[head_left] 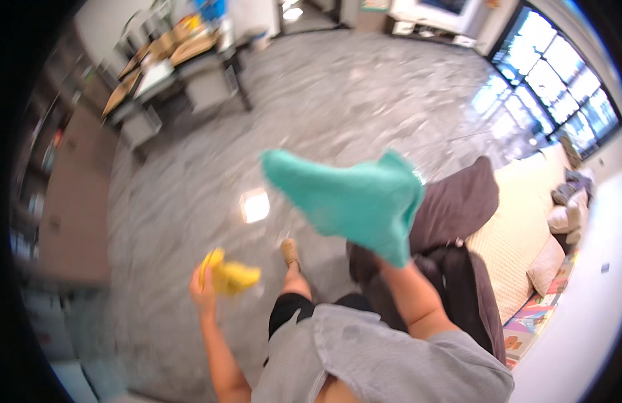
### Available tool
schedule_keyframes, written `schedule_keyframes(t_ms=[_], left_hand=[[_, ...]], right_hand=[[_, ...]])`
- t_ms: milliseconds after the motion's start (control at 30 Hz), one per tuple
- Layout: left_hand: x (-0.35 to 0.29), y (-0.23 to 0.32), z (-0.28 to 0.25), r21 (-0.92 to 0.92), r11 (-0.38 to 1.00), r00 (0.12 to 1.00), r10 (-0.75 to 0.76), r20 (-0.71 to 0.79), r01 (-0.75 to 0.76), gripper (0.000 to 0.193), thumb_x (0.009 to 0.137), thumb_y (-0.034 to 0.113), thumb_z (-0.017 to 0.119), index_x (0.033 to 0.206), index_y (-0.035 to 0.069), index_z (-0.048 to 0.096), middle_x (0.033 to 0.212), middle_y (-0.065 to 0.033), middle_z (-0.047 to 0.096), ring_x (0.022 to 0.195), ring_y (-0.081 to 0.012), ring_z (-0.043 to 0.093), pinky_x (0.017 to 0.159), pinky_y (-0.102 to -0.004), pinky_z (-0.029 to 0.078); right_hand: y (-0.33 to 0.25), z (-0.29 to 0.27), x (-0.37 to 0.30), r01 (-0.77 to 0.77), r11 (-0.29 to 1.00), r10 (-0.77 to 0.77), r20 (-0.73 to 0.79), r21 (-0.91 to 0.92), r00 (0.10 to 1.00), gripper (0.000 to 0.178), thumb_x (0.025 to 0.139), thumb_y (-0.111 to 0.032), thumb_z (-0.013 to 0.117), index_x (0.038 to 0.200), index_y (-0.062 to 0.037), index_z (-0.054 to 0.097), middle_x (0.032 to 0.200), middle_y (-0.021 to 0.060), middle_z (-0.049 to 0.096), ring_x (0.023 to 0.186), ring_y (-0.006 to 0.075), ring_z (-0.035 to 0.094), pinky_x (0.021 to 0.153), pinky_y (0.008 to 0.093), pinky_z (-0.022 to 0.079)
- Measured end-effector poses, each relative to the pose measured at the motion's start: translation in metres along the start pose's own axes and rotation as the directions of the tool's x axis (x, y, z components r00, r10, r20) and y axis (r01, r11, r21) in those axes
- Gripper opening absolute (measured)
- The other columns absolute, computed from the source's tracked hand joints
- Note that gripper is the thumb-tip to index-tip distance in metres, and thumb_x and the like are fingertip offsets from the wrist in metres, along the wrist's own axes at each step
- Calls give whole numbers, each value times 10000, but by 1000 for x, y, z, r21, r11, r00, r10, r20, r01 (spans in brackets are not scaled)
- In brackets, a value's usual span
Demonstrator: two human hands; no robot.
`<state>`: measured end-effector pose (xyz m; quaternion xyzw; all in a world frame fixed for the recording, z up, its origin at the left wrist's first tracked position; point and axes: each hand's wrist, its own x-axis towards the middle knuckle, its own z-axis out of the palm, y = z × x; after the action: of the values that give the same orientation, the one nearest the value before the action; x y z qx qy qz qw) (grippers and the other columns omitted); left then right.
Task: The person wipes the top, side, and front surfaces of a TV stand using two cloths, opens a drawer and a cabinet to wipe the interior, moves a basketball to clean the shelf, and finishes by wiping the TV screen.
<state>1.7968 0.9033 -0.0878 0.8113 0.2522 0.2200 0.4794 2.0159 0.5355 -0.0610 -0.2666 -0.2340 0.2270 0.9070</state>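
A teal cloth (344, 195) is up in the air in front of me, spread out to the left and blurred by motion. My right forearm (418, 295) reaches up to its lower right corner, where the cloth covers my right hand. Down on the left, my left hand (202, 289) has its fingers closed round a crumpled yellow cloth (235, 277). This cloth hangs out to the right of the hand, clear of the floor.
A dark brown sofa (458, 201) with a cream quilted cover (525, 195) and cushions stands close on my right. At the far left is a cluttered desk (190, 50); a wooden cabinet (76, 195) lines the left side. Shiny grey floor (324, 87) stretches ahead towards glass doors (552, 80).
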Motion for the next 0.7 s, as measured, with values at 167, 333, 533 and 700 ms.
schedule_keyframes(t_ms=[167,333,533,700], left_hand=[[158,-41,89,-307,930,979,-201,35,202,291,909,258,486,1037,7,561,910,-49,588,807,-128,551,703,-274,456],[388,40,241,-426,829,907,-207,367,362,374,918,346,451,1109,34,528,1026,-65,578,937,-176,557,806,-307,453],[634,122,430,-591,409,708,-245,663,695,466,908,447,378,1159,76,505,1115,-80,570,1038,-262,545,901,-399,426],[776,192,588,-676,148,687,-32,726,722,422,873,344,339,1127,65,529,1093,-94,585,993,-274,562,873,-414,441]], right_hand=[[65,-126,125,-227,746,-26,-369,-626,929,338,828,-203,516,1123,-40,545,1045,101,589,902,204,585,771,295,472],[-89,-139,271,-293,187,-179,-325,-938,929,208,744,-131,600,943,-71,585,802,74,587,719,214,591,615,318,470],[-152,-243,380,-546,-612,-535,-210,-572,819,230,693,-125,603,911,-68,557,811,81,569,695,233,573,578,336,443],[-226,-413,467,-606,-536,-565,-284,-587,775,215,684,-137,611,891,-94,571,864,56,578,718,205,574,608,318,430]])
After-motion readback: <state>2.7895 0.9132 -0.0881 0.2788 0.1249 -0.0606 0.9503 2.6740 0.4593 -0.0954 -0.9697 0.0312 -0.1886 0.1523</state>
